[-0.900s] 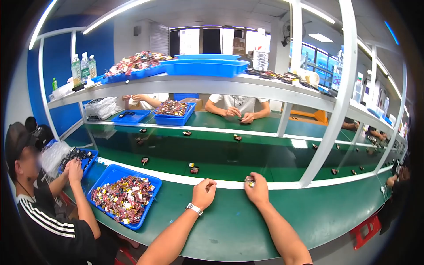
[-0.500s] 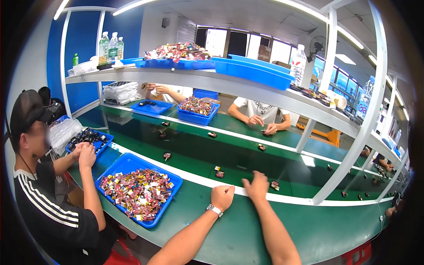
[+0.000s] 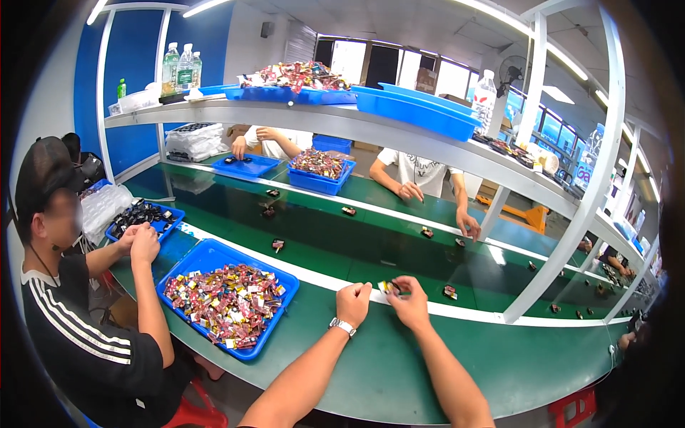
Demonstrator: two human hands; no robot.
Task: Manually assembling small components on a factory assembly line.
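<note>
My right hand [image 3: 410, 303] is closed at the white edge strip of the belt, pinching a small yellow, white and black electronic part [image 3: 389, 287] between thumb and fingers. Just left of it, my left hand [image 3: 352, 305] is curled into a loose fist with the thumb up and a metal watch on its wrist. Whether anything sits inside those fingers is hidden. On the dark green belt [image 3: 335, 250] beyond lie more small red and black parts, one [image 3: 449, 292] right of my right hand and another [image 3: 277, 245] further left.
A blue tray [image 3: 291, 285] heaped with small parts stands left of my forearms. Beside it a co-worker [image 3: 78, 307] handles something near a tray of black pieces [image 3: 175, 220]. Across the belt two people work. A metal shelf [image 3: 285, 114] with trays and bottles spans above; its post [image 3: 564, 178] stands right.
My right hand was open over the belt; now it is closed on a small part and drawn back. Two parts near my left hand have gone from the belt. A person opposite reached toward the belt.
</note>
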